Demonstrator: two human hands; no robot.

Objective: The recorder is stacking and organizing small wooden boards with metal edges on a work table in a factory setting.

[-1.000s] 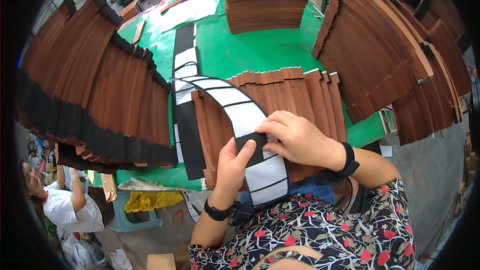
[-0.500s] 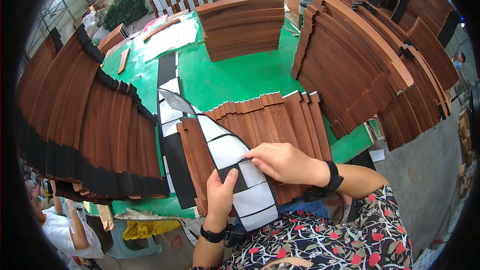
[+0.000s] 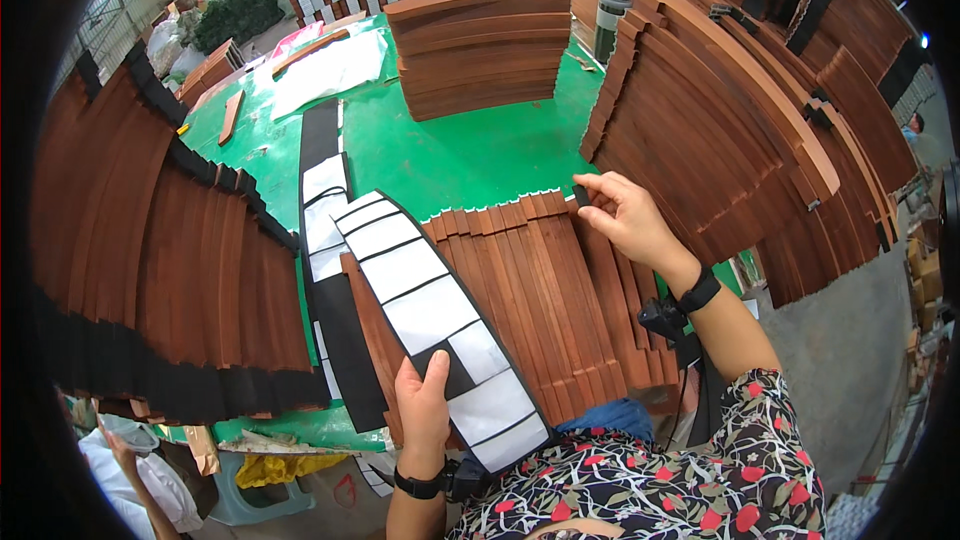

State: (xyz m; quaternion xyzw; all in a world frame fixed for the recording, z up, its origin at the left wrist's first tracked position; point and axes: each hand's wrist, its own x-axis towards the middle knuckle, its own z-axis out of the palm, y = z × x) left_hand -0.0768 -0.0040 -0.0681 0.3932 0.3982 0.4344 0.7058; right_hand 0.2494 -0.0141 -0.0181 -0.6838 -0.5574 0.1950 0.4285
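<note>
My left hand [image 3: 424, 408] grips a long curved black strip [image 3: 425, 305] near its lower end, thumb on top. White backing panels cover most of its face, and one small rectangle under my thumb is bare black. My right hand [image 3: 632, 222] is raised off to the right, its thumb and fingers closed on a small black piece [image 3: 581, 196]. Below both hands a row of brown wood-grain slats [image 3: 515, 305] lies side by side on the green table [image 3: 455, 155]. Left of the held strip lies a similar black strip [image 3: 347, 345] with white panels.
Tall stacks of brown slats stand at the left [image 3: 215, 270], the back [image 3: 485, 50] and the right [image 3: 700, 130]. A grey-topped bottle [image 3: 612, 15] stands behind the right stack. White sheets [image 3: 335, 75] lie at the back left. A person in white [image 3: 135, 480] is at the lower left.
My right hand has left the strip and moved up and right with a small black piece. The strip's far end, folded over before, now lies flatter with its white panels showing.
</note>
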